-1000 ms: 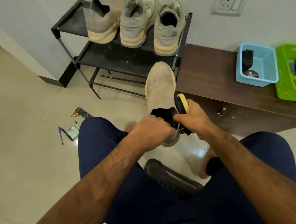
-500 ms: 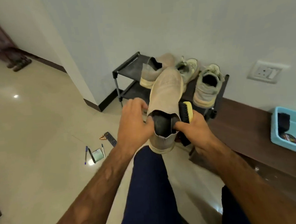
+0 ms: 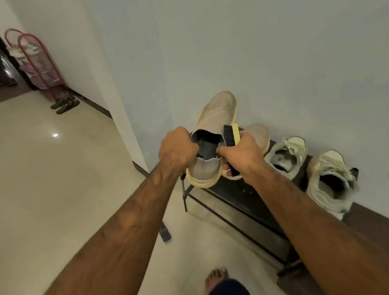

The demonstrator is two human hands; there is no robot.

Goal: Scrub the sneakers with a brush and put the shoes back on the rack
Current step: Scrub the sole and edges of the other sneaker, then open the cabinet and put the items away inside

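We hold one beige slip-on sneaker (image 3: 216, 114) up at the left end of the black metal rack (image 3: 237, 190), with its toe pointing at the wall. It looks soft like cloth, with a thick cream sole and a dark inside. We cannot tell if its heel touches the rack.

Our left hand (image 3: 177, 148) curls round the left side of the shoe's opening. Our right hand (image 3: 242, 155) wraps round one brush (image 3: 231, 134) with black bristles and a yellow back. One finger of that hand also pinches the right side of the opening.

Three more sneakers sit on the rack, so that makes four. A matching beige sneaker (image 3: 259, 136) is just behind our right hand. A pale lace-up sneaker (image 3: 285, 157) is beside it, and a second lace-up sneaker (image 3: 330, 182) is at the right end.

A dark remote control (image 3: 164, 234) lies on the shiny floor (image 3: 54, 178), near our bare foot (image 3: 216, 280).
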